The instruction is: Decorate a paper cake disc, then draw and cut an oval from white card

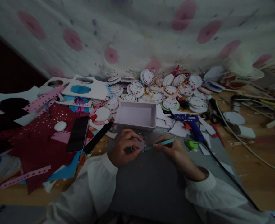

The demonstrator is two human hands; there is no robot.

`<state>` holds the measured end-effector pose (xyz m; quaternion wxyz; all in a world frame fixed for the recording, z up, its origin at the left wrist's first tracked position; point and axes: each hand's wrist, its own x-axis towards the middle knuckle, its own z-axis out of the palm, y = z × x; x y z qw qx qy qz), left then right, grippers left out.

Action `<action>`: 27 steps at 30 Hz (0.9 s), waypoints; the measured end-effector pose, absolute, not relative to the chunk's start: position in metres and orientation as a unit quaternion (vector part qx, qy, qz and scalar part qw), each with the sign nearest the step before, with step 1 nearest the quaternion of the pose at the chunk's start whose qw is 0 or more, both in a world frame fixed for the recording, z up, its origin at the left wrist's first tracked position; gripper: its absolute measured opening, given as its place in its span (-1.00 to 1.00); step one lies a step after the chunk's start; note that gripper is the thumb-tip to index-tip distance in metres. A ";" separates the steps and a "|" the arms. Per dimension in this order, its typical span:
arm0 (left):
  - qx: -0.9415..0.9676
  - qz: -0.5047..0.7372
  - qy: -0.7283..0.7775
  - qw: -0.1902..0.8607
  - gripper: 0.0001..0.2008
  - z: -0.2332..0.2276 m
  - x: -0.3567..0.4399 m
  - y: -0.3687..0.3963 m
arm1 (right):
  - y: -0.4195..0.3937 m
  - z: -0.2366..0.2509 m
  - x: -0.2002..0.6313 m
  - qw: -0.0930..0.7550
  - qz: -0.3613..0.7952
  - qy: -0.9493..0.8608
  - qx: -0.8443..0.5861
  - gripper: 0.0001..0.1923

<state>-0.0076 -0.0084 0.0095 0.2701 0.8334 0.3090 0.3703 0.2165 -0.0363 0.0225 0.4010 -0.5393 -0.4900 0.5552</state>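
Our left hand point(125, 147) is closed around the small round disc point(140, 143) over the grey mat point(151, 183), likely to steady it; our right hand point(173, 151) pinches the turquoise tool point(166, 142) like a pen, presumably for fine control, its tip near the disc's edge, though we cannot tell whether they touch; the glue gun point(195, 126) lies to the right, seemingly within easy reach.

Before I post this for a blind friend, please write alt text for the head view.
The left hand holds a small round piece, and the right hand a turquoise tool near its edge. Behind stands an open pale box and decorated discs.
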 end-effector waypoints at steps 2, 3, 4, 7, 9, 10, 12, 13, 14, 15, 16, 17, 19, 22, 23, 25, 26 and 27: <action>0.835 0.365 0.309 0.272 -0.94 0.010 -0.008 -0.008 | -0.037 0.022 0.215 0.401 0.569 -0.474 -0.540 -0.85; 0.836 0.363 0.309 0.273 -0.94 0.011 -0.008 -0.008 | -0.038 0.021 0.214 0.402 0.575 -0.466 -0.539 -0.84; 0.836 0.361 0.310 0.273 -0.94 0.011 -0.008 -0.008 | -0.038 0.020 0.214 0.406 0.580 -0.460 -0.537 -0.83; 0.835 0.363 0.308 0.274 -0.93 0.010 -0.008 -0.008 | -0.039 0.019 0.212 0.421 0.598 -0.433 -0.527 -0.81; 0.836 0.360 0.307 0.277 -0.94 0.009 -0.008 -0.008 | -0.039 0.018 0.211 0.423 0.617 -0.414 -0.519 -0.79; 0.837 0.358 0.308 0.278 -0.94 0.009 -0.008 -0.008 | -0.039 0.018 0.211 0.423 0.625 -0.405 -0.516 -0.79; 0.837 0.357 0.309 0.278 -0.94 0.008 -0.008 -0.008 | -0.040 0.018 0.210 0.422 0.636 -0.393 -0.513 -0.79; 0.835 0.359 0.310 0.278 -0.94 0.007 -0.008 -0.008 | -0.040 0.018 0.210 0.425 0.637 -0.388 -0.513 -0.79; 0.834 0.361 0.310 0.279 -0.94 0.007 -0.008 -0.008 | -0.040 0.018 0.209 0.428 0.637 -0.382 -0.515 -0.79; 0.834 0.361 0.310 0.279 -0.94 0.007 -0.008 -0.008 | -0.040 0.018 0.209 0.430 0.638 -0.375 -0.517 -0.80; 0.834 0.362 0.309 0.280 -0.94 0.007 -0.008 -0.008 | -0.040 0.017 0.209 0.430 0.642 -0.369 -0.517 -0.80; 0.834 0.361 0.308 0.280 -0.95 0.007 -0.008 -0.008 | -0.039 0.016 0.209 0.431 0.646 -0.362 -0.516 -0.80; 0.834 0.364 0.306 0.279 -0.95 0.007 -0.008 -0.008 | -0.038 0.014 0.210 0.436 0.653 -0.353 -0.509 -0.80; 0.836 0.362 0.307 0.277 -0.94 0.008 -0.008 -0.009 | -0.037 0.009 0.212 0.452 0.646 -0.354 -0.503 -0.80; 0.836 0.358 0.310 0.276 -0.94 0.008 -0.008 -0.009 | -0.037 0.008 0.212 0.456 0.641 -0.355 -0.505 -0.79; 0.836 0.351 0.318 0.276 -0.94 0.008 -0.008 -0.009 | -0.037 0.007 0.213 0.461 0.635 -0.356 -0.507 -0.79; 0.836 0.349 0.321 0.276 -0.94 0.008 -0.008 -0.009 | -0.037 0.008 0.213 0.464 0.633 -0.355 -0.508 -0.78; 0.836 0.349 0.321 0.277 -0.94 0.008 -0.008 -0.009 | -0.038 0.008 0.212 0.465 0.632 -0.358 -0.507 -0.78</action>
